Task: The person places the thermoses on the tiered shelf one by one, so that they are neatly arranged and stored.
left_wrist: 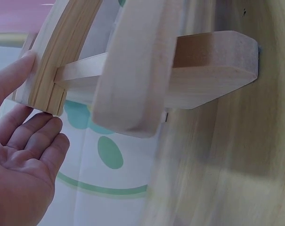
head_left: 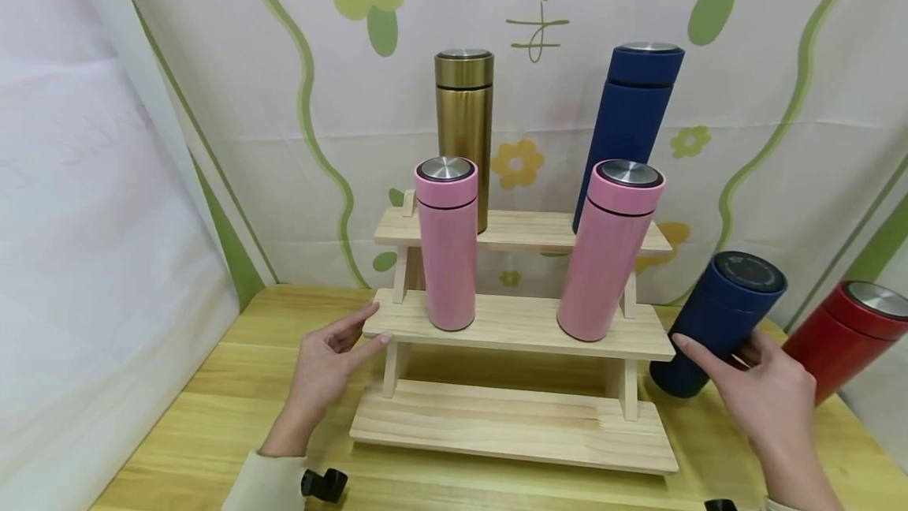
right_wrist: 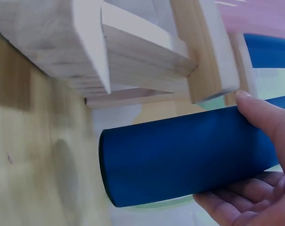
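A three-tier wooden display stand (head_left: pixel 514 420) occupies the middle of the table. My left hand (head_left: pixel 322 369) holds the left end of its middle shelf, thumb on one side and fingers at the end, as the left wrist view (left_wrist: pixel 24 160) shows. To the right of the stand, my right hand (head_left: pixel 769 389) grips a dark blue thermos bottle (right_wrist: pixel 180 155) round its body. That bottle is tilted, with its base just above the table. Two pink thermos bottles (head_left: pixel 450 259) stand on the middle shelf. On the top shelf are a gold bottle (head_left: pixel 464 121) and another blue bottle (head_left: pixel 630 124).
A red thermos bottle (head_left: pixel 837 345) stands at the far right, beyond my right hand. Behind the stand hangs a pale cloth (head_left: pixel 234 46) with flowers, and it also covers the left side. The table (head_left: pixel 213 408) has a wood-grain top.
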The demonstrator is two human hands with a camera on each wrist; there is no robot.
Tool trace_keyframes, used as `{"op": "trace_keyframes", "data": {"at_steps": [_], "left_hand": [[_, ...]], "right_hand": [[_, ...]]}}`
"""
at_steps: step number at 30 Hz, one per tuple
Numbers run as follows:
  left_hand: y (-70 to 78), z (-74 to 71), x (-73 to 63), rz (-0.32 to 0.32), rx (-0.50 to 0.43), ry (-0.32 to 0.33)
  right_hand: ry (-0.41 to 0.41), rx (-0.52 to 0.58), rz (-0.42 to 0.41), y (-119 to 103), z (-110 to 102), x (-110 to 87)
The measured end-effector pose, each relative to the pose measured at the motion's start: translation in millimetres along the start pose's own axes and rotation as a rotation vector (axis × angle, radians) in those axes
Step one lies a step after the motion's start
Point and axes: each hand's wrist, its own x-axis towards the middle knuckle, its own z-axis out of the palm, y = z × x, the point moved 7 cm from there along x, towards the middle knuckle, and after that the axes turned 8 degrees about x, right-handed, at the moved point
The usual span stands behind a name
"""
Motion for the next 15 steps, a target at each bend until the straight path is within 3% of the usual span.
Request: {"op": "trace_keyframes", "data": {"at_steps": [15], "left_hand": [[1.5, 0.0, -0.9, 0.006, -0.001, -0.004]], "right_hand": [[-0.055, 0.072, 0.136, -5.9, -15.8, -16.1]]}}
